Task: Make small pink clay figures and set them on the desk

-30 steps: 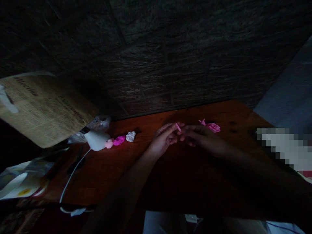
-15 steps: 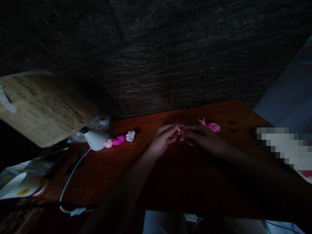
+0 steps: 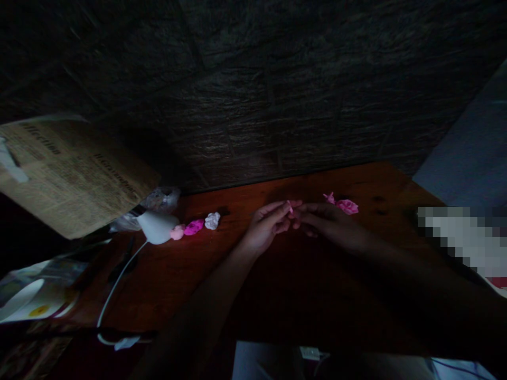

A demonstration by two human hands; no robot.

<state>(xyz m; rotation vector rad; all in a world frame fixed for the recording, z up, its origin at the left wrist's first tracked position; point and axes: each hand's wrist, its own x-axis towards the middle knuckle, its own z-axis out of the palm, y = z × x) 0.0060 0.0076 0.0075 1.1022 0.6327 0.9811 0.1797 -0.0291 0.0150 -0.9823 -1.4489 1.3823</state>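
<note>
My left hand and my right hand meet above the wooden table. Between their fingertips is a small piece of pink material; its kind is too small and dim to tell. Both hands pinch it, the left with thumb and fingers, the right from the other side. Just beyond my right hand lies a crumpled pink piece like a flower, with a smaller twisted pink bit beside it. Left of my hands, a white crumpled lump, a magenta one and a pale pink one form a row.
A white cone-shaped object with a cable stands beside the lumps. Behind it are clear plastic and a newsprint-patterned bag. Dark scissors and a white cup lie left. A dark brick-patterned wall borders the wooden table.
My fingers have shifted very slightly around the small pink piece. Everything else stays in place.
</note>
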